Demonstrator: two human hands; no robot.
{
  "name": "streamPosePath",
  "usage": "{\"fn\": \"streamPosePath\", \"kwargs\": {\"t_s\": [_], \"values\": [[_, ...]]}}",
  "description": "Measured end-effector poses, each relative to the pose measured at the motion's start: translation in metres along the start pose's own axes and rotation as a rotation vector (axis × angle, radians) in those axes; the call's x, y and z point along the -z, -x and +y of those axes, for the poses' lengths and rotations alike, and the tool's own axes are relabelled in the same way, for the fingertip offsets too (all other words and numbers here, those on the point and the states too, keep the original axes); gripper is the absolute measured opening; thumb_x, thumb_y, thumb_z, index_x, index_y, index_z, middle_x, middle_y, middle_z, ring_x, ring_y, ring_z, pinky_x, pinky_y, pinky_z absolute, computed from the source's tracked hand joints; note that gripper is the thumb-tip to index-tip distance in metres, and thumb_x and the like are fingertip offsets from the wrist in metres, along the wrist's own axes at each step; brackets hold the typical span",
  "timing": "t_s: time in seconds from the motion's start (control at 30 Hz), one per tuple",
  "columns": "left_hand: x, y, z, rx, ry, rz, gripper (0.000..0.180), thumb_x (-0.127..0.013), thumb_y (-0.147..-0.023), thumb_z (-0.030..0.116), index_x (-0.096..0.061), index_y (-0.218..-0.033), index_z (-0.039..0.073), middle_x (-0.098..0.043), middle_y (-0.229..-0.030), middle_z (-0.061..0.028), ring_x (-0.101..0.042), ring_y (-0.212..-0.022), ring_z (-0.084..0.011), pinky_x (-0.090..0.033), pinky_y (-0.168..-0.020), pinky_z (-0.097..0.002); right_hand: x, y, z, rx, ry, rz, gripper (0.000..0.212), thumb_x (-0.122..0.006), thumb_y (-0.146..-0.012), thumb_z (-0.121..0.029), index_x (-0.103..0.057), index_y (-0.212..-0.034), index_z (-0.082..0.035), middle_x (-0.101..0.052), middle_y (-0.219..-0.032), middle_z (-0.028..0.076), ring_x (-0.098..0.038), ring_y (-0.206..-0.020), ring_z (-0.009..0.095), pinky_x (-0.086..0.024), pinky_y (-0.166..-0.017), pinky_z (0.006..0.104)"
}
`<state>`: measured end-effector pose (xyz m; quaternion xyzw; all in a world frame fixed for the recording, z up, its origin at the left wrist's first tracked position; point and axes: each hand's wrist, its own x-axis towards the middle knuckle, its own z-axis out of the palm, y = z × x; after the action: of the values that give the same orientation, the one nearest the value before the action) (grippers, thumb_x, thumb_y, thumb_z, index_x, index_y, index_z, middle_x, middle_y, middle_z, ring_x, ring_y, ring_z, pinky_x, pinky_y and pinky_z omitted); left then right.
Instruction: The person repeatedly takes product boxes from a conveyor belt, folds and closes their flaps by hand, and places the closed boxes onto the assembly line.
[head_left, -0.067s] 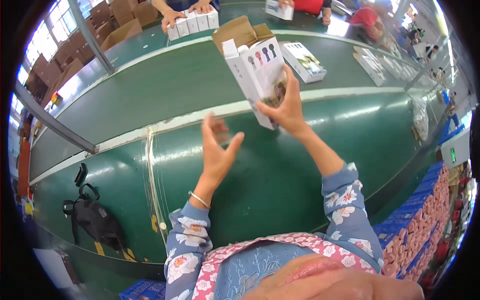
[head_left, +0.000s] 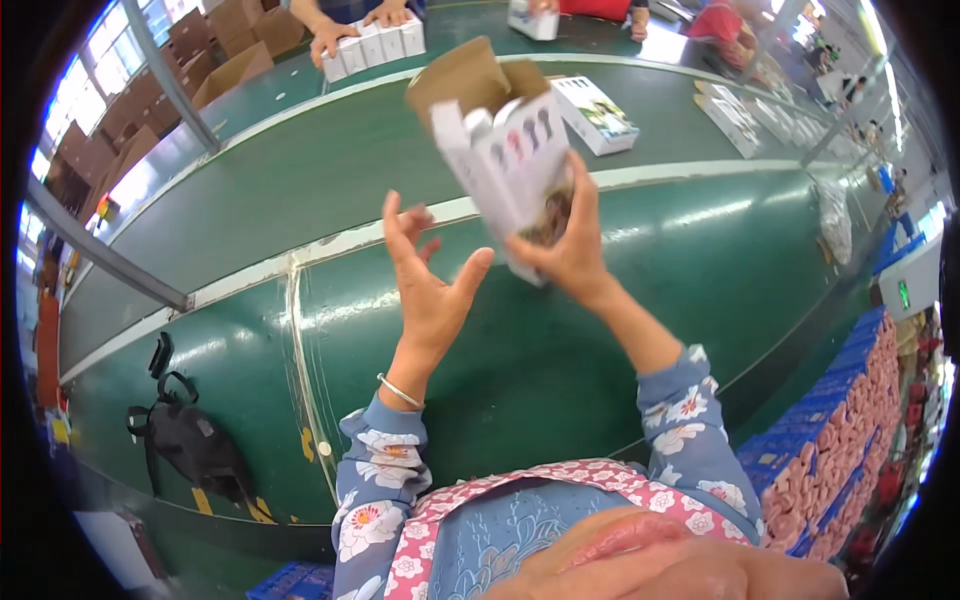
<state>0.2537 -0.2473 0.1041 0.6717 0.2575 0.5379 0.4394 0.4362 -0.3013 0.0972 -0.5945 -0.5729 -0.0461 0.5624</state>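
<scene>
My right hand point(head_left: 568, 240) grips a white product box point(head_left: 500, 185) by its right side, thumb across the printed front. The box is tilted, its top flaps stand up with brown insides, and white contents peek out of the opening. Small coloured device pictures run along its upper front. My left hand point(head_left: 430, 270) is apart from the box, to its left, fingers spread and holding nothing. Another closed white box point(head_left: 598, 115) lies on the conveyor belt point(head_left: 330, 205) just beyond the held one.
Across the belt, a co-worker's hands point(head_left: 335, 38) touch a row of small white boxes point(head_left: 375, 48). A black bag point(head_left: 195, 440) lies on the green table point(head_left: 520, 400) at left. More boxes point(head_left: 730, 120) lie along the belt at right. Blue crates point(head_left: 810, 430) of pink items stand lower right.
The open box has come slightly lower and nearer to me, still in my right hand. My left hand's fingers have risen and opened wider beside it.
</scene>
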Motion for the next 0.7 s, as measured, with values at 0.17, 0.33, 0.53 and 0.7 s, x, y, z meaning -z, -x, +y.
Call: {"fn": "streamPosePath", "kwargs": {"t_s": [0.17, 0.33, 0.53, 0.7], "values": [[-0.016, 0.022, 0.040, -0.028, 0.151, 0.055, 0.083, -0.070, -0.082, 0.016, -0.016, -0.144, 0.009, -0.037, -0.132, -0.0144, -0.043, -0.117, -0.0238, -0.038, -0.099, -0.0361, 0.013, 0.118, -0.059, 0.178, 0.221, -0.051, 0.109, -0.085, -0.061, -0.036, -0.023, -0.140, 0.005, -0.038, -0.133, 0.026, -0.040, -0.123, 0.038, -0.035, -0.100, 0.0456], [-0.001, 0.037, 0.038, -0.281, 0.085, -0.242, 0.051, -0.068, -0.083, 0.014, -0.041, -0.125, 0.006, -0.047, -0.120, -0.0129, -0.051, -0.105, -0.0231, -0.044, -0.089, -0.0347, 0.071, 0.073, -0.080, -0.318, -0.533, -0.144, 0.057, -0.048, -0.097, -0.030, -0.027, -0.141, 0.000, -0.051, -0.125, 0.016, -0.051, -0.113, 0.024, -0.040, -0.098, 0.0379], [0.009, 0.047, 0.055, -0.417, -0.087, -0.311, 0.056, -0.088, -0.056, 0.036, -0.061, -0.096, 0.007, -0.052, -0.114, -0.0160, -0.052, -0.102, -0.0313, -0.044, -0.086, -0.0417, 0.075, 0.042, -0.105, -0.539, -0.970, -0.429, 0.042, -0.049, -0.091, -0.003, -0.044, -0.133, -0.004, -0.055, -0.121, 0.011, -0.049, -0.115, 0.014, -0.038, -0.099, 0.0292], [0.007, 0.056, 0.058, -0.352, 0.037, -0.311, 0.049, -0.085, -0.059, 0.016, -0.062, -0.100, 0.002, -0.052, -0.116, -0.0168, -0.055, -0.101, -0.0289, -0.046, -0.083, -0.0386, 0.085, 0.032, -0.099, -0.103, -0.771, -0.548, 0.034, -0.053, -0.088, -0.005, -0.060, -0.121, -0.010, -0.056, -0.124, 0.012, -0.049, -0.120, 0.024, -0.036, -0.102, 0.0354]]}}
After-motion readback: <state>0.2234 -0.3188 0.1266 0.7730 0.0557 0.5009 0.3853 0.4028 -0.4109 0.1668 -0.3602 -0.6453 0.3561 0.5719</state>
